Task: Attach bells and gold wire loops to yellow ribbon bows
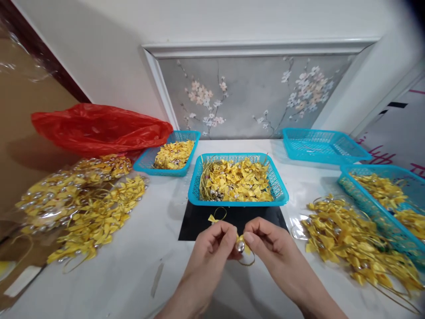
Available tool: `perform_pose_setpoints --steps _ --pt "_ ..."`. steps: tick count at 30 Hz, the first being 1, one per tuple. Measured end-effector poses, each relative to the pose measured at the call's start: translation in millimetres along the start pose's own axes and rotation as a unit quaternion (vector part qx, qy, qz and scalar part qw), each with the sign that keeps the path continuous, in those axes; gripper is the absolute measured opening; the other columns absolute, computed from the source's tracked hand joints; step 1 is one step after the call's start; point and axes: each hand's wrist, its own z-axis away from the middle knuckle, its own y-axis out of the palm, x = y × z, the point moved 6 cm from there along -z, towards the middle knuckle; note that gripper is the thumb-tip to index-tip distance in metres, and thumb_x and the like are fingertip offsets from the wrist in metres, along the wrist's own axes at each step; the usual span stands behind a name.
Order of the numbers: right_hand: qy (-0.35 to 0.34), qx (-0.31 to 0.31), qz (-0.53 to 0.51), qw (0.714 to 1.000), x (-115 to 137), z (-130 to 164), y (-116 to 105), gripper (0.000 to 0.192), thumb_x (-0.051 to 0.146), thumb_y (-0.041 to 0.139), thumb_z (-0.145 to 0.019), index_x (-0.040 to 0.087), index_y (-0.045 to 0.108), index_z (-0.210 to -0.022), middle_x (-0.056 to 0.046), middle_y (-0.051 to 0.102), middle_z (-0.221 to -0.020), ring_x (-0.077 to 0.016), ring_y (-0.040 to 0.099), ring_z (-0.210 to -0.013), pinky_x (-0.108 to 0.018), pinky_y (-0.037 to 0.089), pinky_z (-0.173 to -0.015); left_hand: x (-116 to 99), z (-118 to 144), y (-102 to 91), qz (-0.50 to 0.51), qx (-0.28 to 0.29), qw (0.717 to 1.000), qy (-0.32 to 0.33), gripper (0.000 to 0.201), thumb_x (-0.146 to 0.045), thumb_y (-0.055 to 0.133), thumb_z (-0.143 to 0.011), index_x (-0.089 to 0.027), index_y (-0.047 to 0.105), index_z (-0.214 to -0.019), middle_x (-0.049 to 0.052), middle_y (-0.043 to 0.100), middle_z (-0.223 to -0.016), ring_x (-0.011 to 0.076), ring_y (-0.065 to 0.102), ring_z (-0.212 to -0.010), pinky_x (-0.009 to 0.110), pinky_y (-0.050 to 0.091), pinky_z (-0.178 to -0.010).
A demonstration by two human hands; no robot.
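Note:
My left hand [214, 252] and my right hand [270, 248] meet above the front of the table, fingertips pinched on one small yellow ribbon bow with a silver bell [241, 246]. A thin gold cord loops below it between the hands. Just beyond my left fingers, another small yellow bow [212, 218] with a cord loop shows over a black mat [195, 221]. Behind the hands stands a blue plastic basket [239, 203] filled with yellow bows [235, 177], silver bells and gold cords. Parts of the held bow are hidden by my fingers.
At left lie bagged and loose yellow bows [99, 221], a red plastic bag [99, 128] and a small blue basket [142, 166]. At right are a pile of bows [345, 239], a blue basket [345, 177] of bows and another blue basket [327, 155]. A wall panel [245, 93] stands behind.

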Motion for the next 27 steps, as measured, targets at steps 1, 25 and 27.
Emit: perform_pose_setpoints --steps 1,25,27 --pt "-0.003 -0.002 0.006 1.000 0.2 -0.6 -0.1 0.029 0.042 0.049 -0.092 0.019 0.053 -0.076 0.002 0.046 -0.068 -0.0138 0.041 -0.064 -0.025 0.032 -0.055 0.2 -0.8 1.2 0.013 -0.001 1.000 0.001 0.034 -0.042 0.070 -0.080 -0.017 0.055 -0.061 -0.004 0.048 -0.062 0.0122 0.045 -0.062 0.024 0.047 -0.063" --pt "-0.023 0.034 0.072 0.997 7.0 -4.1 0.7 0.030 0.043 0.044 -0.096 0.021 0.050 -0.077 0.003 0.042 -0.068 -0.0134 0.035 -0.062 -0.024 0.028 -0.051 -15.0 2.4 -20.3 -0.111 0.021 0.993 0.031 0.021 -0.042 0.059 -0.089 -0.021 0.062 -0.086 -0.003 0.053 -0.074 0.0142 0.045 -0.073 0.024 0.036 -0.067" --pt "-0.024 0.033 0.083 0.996 7.3 -5.0 0.9 0.029 0.041 0.045 -0.096 0.021 0.050 -0.076 0.003 0.043 -0.068 -0.0135 0.037 -0.062 -0.024 0.028 -0.051 -12.1 0.8 -18.4 -0.103 0.027 0.994 0.024 0.020 -0.040 0.059 -0.089 -0.020 0.062 -0.084 -0.003 0.051 -0.074 0.0135 0.042 -0.071 0.025 0.035 -0.067"
